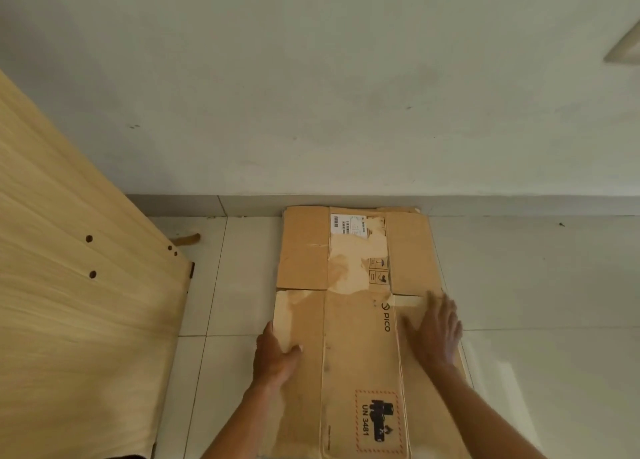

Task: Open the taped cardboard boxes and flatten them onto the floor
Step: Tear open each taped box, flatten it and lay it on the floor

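Two hands work on one cardboard box (356, 337), which lies collapsed on the tiled floor (519, 268) with its far flaps close to the foot of the wall (311, 94). The left hand (275, 353) holds the box's left edge with the thumb on top. The fingers seem to be tucked beneath but are hidden, so I judge this a grip rather than see it whole. The right hand (438, 330) lies flat on the right side, fingers straight, pressing down.

The box looks nearly flat, so this is probably the final smoothing. Several things could go wrong from here. Stiff creases may spring up once the pressure comes off. The left edge, raised a little by the grip, could buckle or tear where the surface is already peeled pale. On smooth tile the sheet might also slide toward the wooden board (69, 285) at the left — an uneven push from the right would cause that.
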{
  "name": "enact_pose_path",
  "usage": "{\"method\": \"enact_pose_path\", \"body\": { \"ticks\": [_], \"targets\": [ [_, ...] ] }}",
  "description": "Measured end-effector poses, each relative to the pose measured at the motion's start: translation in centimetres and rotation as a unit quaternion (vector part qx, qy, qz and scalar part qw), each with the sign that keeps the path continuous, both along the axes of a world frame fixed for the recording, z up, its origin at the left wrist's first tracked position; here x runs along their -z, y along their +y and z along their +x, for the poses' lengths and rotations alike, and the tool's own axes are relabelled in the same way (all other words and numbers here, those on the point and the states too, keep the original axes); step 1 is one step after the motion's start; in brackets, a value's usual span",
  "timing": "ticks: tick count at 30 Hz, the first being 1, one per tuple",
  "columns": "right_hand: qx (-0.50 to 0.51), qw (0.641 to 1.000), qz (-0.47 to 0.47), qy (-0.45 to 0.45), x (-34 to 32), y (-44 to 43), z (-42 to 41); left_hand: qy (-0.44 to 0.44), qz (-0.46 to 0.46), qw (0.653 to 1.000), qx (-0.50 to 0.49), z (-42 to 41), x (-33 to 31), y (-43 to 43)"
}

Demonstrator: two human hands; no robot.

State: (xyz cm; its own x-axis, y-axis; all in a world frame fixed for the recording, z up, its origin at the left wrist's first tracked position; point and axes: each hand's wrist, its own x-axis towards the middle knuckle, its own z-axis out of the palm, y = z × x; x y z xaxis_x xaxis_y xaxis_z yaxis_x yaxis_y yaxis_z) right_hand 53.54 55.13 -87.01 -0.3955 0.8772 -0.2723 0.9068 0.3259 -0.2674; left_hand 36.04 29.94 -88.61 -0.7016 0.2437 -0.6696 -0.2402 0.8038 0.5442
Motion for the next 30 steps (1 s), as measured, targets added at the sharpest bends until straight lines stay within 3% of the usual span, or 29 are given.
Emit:
{"method": "enact_pose_path", "body": {
  "ticks": [4, 15, 19, 21, 24, 26, 30],
  "targets": [
    [-0.146, 0.986, -0.046, -0.069, 2.3, -9.1, -0.3, 0.039, -0.031, 0.999, 0.009, 0.4, 0.8, 0.0],
    [-0.166, 0.974, -0.090, -0.122, 2.0, -6.5, -2.4, 0.032, -0.039, 0.999, 0.019, 2.6, 1.4, 1.6],
    [-0.172, 0.972, -0.093, -0.131, 1.7, -6.4, -2.4, 0.044, -0.098, 0.989, 0.097, 2.1, 0.7, 1.8],
    [-0.174, 0.970, -0.098, -0.139, 1.4, -6.3, -2.5, 0.092, -0.120, 0.979, 0.137, 1.8, -0.1, 2.0],
    [-0.167, 0.974, -0.086, -0.123, 0.8, -6.9, -2.5, 0.221, -0.090, 0.913, 0.331, 2.3, -0.7, 2.1],
    [-0.164, 0.979, -0.062, -0.100, 0.5, -7.8, -2.4, 0.199, -0.064, 0.881, 0.424, 3.2, -0.9, 2.2],
    [-0.191, 0.972, -0.098, -0.098, 1.0, -9.2, -2.0, 0.147, -0.098, 0.873, 0.454, 3.8, -0.7, 2.7]
  ]
}}
